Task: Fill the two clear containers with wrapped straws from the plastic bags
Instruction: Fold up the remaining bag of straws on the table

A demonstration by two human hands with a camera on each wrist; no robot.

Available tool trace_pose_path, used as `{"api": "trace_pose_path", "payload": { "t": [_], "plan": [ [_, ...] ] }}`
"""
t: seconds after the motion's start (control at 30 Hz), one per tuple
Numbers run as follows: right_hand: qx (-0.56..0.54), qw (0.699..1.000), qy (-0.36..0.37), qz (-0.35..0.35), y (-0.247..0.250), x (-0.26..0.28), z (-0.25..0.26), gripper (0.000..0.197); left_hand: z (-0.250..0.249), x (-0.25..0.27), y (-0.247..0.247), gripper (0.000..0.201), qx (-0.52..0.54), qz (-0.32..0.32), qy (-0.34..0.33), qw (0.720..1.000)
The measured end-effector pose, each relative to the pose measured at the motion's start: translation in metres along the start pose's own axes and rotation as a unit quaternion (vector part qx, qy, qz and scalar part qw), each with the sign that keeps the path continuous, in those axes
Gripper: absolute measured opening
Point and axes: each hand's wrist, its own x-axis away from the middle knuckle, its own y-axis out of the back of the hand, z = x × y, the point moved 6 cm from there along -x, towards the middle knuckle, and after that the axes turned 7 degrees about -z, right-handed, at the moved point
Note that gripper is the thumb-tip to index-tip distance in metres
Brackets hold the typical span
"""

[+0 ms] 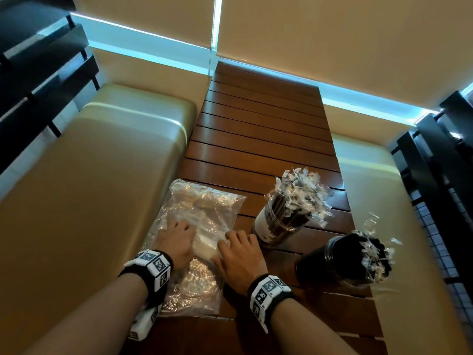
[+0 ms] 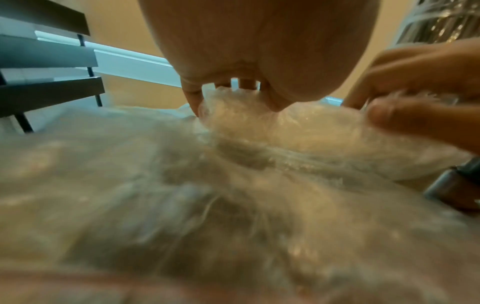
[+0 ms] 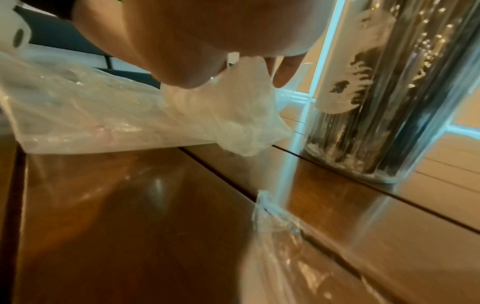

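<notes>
Empty-looking clear plastic bags (image 1: 202, 208) lie flat on the wooden slatted table (image 1: 256, 139), near its left edge. My left hand (image 1: 184, 228) and right hand (image 1: 234, 238) rest on the bags side by side, and each grips one end of a bunched wad of plastic (image 1: 207, 245). The left wrist view shows my left hand's fingers (image 2: 193, 98) curled round the wad (image 2: 259, 119). Seen from the right wrist, my right hand (image 3: 249, 67) clutches crumpled plastic (image 3: 233, 115). Two clear containers (image 1: 279, 224) (image 1: 340, 262) stand to the right, packed with dark wrapped straws (image 1: 302, 196).
Tan cushioned benches (image 1: 102, 175) (image 1: 384, 201) flank the table on both sides. Drawn blinds (image 1: 307, 34) hang at its far end. Dark slatted furniture (image 1: 38, 73) stands at the far left and right. A loose scrap of clear plastic (image 3: 280, 236) lies under my right wrist.
</notes>
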Motion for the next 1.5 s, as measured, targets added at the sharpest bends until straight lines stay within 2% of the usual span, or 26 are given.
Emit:
{"api": "trace_pose_path", "payload": {
  "t": [0.07,0.13,0.17,0.23,0.33,0.4,0.47,0.53,0.7,0.8,0.93,1.07,1.17,1.27,1.33,1.43,1.47,1.5],
  "plan": [
    [0.01,1.0,-0.016,0.015,-0.004,-0.002,0.001,0.032,-0.002,-0.003,-0.002,0.038,0.022,-0.005,0.033,0.999],
    [-0.019,0.998,-0.05,0.043,-0.01,-0.005,-0.001,0.03,-0.004,0.0,0.007,0.036,0.056,-0.08,0.066,0.993],
    [-0.045,0.994,-0.077,0.066,-0.015,-0.006,-0.002,0.031,-0.006,0.003,0.012,0.034,0.051,-0.122,0.059,0.99],
    [-0.08,0.985,-0.121,0.097,-0.024,-0.005,-0.005,0.032,-0.014,0.007,0.015,0.037,0.006,-0.165,0.014,0.986],
    [-0.085,0.982,-0.128,0.109,-0.027,-0.005,-0.009,0.027,-0.019,0.01,0.007,0.047,-0.004,-0.138,-0.043,0.989],
    [-0.113,0.981,-0.127,0.096,-0.021,-0.007,-0.013,0.021,-0.016,0.013,-0.002,0.064,-0.021,-0.104,-0.072,0.992],
    [-0.154,0.977,-0.133,0.063,-0.005,-0.01,-0.014,0.016,-0.013,0.015,-0.004,0.081,-0.064,-0.091,-0.083,0.99],
    [-0.194,0.971,-0.141,0.014,0.015,-0.014,-0.01,0.014,-0.015,0.012,0.003,0.085,-0.075,-0.111,-0.081,0.988],
    [-0.241,0.947,-0.196,-0.083,0.046,-0.026,-0.004,0.024,-0.032,-0.002,0.042,0.082,-0.039,-0.191,-0.06,0.979],
    [-0.281,0.928,-0.201,-0.137,0.061,-0.029,-0.006,0.021,-0.034,0.001,0.058,0.064,-0.022,-0.241,-0.061,0.968],
    [-0.311,0.922,-0.16,-0.167,0.069,-0.023,0.001,0.036,-0.033,0.008,0.078,0.039,0.049,-0.28,-0.03,0.958],
    [-0.353,0.898,-0.14,-0.223,0.065,-0.022,0.005,0.031,-0.028,0.012,0.089,0.029,0.146,-0.259,-0.001,0.955],
    [-0.315,0.91,-0.132,-0.234,0.065,-0.027,0.008,0.037,-0.028,0.017,0.097,0.027,0.249,-0.236,0.022,0.939],
    [-0.328,0.908,-0.147,-0.216,0.066,-0.029,0.009,0.04,-0.029,0.017,0.101,0.031,0.341,-0.17,0.038,0.924],
    [-0.353,0.904,-0.15,-0.191,0.063,-0.028,0.009,0.045,-0.03,0.016,0.102,0.04,0.43,-0.094,0.034,0.897],
    [-0.393,0.898,-0.142,-0.136,0.052,-0.025,0.012,0.052,-0.03,0.018,0.097,0.054,0.558,0.027,0.046,0.828],
    [-0.405,0.895,-0.136,-0.129,0.052,-0.025,0.015,0.054,-0.031,0.019,0.096,0.066,0.564,0.042,0.049,0.823],
    [-0.418,0.889,-0.131,-0.131,0.053,-0.025,0.017,0.058,-0.032,0.019,0.097,0.074,0.553,0.039,0.048,0.831]
  ]
}}
